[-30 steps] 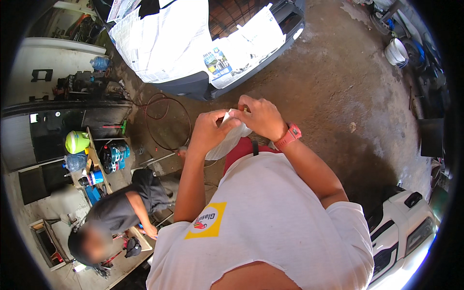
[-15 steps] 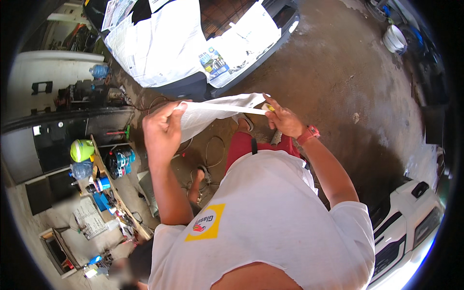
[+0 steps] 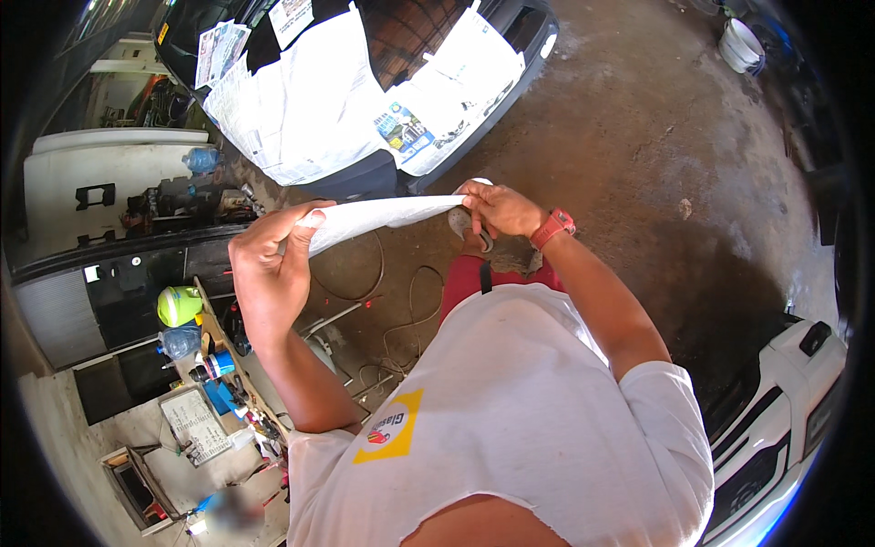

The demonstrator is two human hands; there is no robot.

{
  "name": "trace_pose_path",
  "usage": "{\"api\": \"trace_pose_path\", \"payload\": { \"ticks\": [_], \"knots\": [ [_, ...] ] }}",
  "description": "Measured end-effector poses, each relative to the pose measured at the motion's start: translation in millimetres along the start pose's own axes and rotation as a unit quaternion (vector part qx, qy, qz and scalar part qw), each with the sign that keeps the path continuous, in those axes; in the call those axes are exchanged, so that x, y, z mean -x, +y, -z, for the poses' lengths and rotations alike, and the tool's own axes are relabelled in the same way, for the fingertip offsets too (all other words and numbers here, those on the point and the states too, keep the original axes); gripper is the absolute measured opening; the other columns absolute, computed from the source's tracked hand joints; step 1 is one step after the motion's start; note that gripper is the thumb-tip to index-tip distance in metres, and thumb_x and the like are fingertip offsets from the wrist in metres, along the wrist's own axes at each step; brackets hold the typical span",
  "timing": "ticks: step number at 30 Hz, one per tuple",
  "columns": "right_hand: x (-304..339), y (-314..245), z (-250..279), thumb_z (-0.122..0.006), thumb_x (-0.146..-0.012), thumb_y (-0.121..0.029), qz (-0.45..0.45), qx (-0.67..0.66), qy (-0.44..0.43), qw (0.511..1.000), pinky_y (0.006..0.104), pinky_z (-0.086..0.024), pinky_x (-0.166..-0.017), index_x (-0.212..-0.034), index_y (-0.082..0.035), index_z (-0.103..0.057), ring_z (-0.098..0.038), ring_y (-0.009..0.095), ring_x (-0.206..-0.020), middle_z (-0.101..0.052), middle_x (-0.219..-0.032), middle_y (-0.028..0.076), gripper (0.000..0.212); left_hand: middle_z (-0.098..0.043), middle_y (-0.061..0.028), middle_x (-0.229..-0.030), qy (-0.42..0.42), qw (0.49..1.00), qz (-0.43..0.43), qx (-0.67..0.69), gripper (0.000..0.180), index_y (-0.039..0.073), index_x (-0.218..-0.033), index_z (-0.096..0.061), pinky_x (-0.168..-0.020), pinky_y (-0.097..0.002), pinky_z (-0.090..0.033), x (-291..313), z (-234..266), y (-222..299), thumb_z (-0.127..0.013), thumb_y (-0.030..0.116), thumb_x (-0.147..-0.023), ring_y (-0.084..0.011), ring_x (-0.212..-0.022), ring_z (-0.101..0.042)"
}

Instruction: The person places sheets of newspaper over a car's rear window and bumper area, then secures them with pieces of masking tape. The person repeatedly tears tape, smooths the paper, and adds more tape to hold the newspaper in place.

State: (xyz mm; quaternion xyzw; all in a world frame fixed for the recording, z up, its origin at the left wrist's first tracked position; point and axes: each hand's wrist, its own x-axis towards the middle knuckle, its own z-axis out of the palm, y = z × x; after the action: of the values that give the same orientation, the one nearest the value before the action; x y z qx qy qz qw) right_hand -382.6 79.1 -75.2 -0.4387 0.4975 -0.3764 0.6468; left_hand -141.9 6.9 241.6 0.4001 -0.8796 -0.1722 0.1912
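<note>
Stretched between my hands is a white sheet of paper (image 3: 378, 220), like the newspaper nearby, with a pale strip seen along its edge earlier. My left hand (image 3: 273, 264) pinches its left end between thumb and fingers. At the other end, the fingers of my right hand (image 3: 506, 211), which wears a red wristwatch (image 3: 553, 228), are closed on the sheet. A small whitish rounded piece (image 3: 482, 181) shows above those fingers; I cannot tell whether it is a tape roll or curled paper. Beyond my hands stands a dark car part (image 3: 351, 173) covered with newspaper sheets (image 3: 314, 100).
Hoses (image 3: 410, 310) loop over the brown floor below my left arm. To the left is a wooden shelf (image 3: 219, 324) with tools, bottles and a lime-green container (image 3: 179, 306). A white bucket (image 3: 740, 47) stands far right, and a white bumper (image 3: 775, 415) lies near right.
Both hands have moved left, the sheet with them. The sheet now looks narrower and more edge-on. My right fingers have closed in, and the yellow bit by them no longer shows.
</note>
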Motion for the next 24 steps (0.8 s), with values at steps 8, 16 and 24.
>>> {"api": "trace_pose_path", "payload": {
  "ticks": [8, 16, 24],
  "knots": [
    [19, -6, -9, -0.056, -0.115, -0.032, 0.037, 0.05, 0.051, 0.997, 0.0399, -0.056, -0.052, -0.109, -0.004, -0.07, -0.068, 0.021, -0.051, -0.075, -0.072, 0.01, 0.032, -0.084, -0.0155, -0.095, 0.082, 0.993, 0.068, -0.043, 0.026, 0.001, -0.127, -0.081, -0.082, -0.0343, -0.058, -2, 1, -32, -0.075, 0.017, -0.108, -0.0187, -0.084, -0.076],
    [55, -37, -44, -0.069, -0.104, -0.026, 0.213, 0.295, 0.179, 0.914, 0.0557, -0.058, -0.071, -0.099, -0.01, -0.072, -0.074, 0.043, -0.075, -0.074, -0.076, 0.017, 0.018, -0.079, -0.0166, -0.125, -0.059, 0.988, -0.103, -0.101, 0.048, 0.006, -0.14, -0.073, -0.108, -0.0491, -0.051, -9, -86, -52, -0.083, 0.027, -0.098, -0.0366, -0.12, -0.07],
    [73, -53, -37, -0.069, -0.104, -0.026, 0.203, 0.304, 0.146, 0.919, 0.0556, -0.06, -0.072, -0.108, -0.011, -0.076, -0.077, 0.041, -0.084, -0.079, -0.091, 0.02, 0.017, -0.082, -0.0165, -0.109, -0.327, 0.941, -0.077, 0.024, 0.029, 0.005, -0.117, -0.082, -0.108, -0.0484, -0.053, 1, -147, -62, -0.083, 0.024, -0.095, -0.0372, -0.106, -0.074]
  ]
}}
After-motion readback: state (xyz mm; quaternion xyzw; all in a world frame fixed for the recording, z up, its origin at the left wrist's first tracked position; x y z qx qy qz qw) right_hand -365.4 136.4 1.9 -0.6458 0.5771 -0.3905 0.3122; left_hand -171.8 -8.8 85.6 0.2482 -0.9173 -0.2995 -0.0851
